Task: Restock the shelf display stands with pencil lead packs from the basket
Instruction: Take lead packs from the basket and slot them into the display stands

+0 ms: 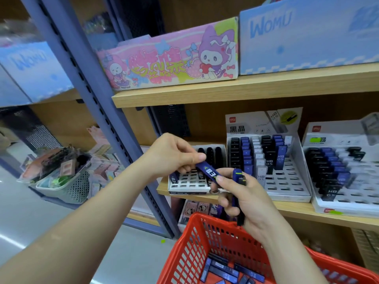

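Pinching one blue lead pack (207, 170) with left hand (174, 154), thumb on top, just in front of small display stand (190, 182) on wooden shelf (297, 210). Gripping bundle of packs (235, 193) upright in right hand (252, 206), thumb tip touching the pinched pack's lower end. Hovering both above red basket (190, 249) containing loose packs (225, 269).

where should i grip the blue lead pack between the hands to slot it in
Probably the blue lead pack's top end, pinched across its flat faces from above, as the left hand does; it's long and slim, leaving the lower end free.
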The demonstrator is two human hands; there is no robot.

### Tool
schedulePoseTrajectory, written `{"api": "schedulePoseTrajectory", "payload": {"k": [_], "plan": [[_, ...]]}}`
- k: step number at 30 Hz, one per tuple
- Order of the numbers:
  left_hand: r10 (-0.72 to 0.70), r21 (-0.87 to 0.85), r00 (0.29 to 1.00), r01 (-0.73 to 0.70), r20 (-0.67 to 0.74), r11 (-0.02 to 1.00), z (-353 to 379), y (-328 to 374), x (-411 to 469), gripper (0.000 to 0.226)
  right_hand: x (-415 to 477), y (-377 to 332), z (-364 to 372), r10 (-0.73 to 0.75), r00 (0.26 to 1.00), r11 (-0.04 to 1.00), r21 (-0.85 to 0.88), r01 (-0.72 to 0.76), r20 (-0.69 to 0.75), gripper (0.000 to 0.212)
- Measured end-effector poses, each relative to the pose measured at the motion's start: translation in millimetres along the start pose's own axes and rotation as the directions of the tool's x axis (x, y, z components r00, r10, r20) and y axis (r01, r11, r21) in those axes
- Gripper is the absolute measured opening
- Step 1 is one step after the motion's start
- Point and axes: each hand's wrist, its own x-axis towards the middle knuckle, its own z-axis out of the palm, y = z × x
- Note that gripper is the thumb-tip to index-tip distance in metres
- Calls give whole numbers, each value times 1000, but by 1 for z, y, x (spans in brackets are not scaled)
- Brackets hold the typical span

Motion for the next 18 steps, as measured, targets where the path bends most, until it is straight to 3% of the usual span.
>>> {"api": "schedulePoseTrajectory", "payload": {"k": [4, 10, 14, 16, 18], "plan": [[-50, -160, 999, 49, 0, 986, -5, -7, -6, 9, 0, 2, 7, -136, 987, 983, -135, 125, -82, 7], [-121, -331, 993, 119, 14, 936, -12, -19, -10, 7, -2, 13, 23, -155, 983, 975, -173, 137, -96, 9], [-150, -208, 988, 140, -31, 968, -17, -34, -10, 10, 2, 24, 33, -111, 988, 965, -248, 82, -107, 18], [-130, -119, 979, 112, -155, 987, -25, -42, -7, 9, 5, 29, 34, -41, 989, 972, -234, 7, -141, 23], [-77, 24, 955, 87, -286, 996, -32, -51, -4, 4, 8, 31, 31, 80, 986, 989, -113, -97, -146, 19]]}}
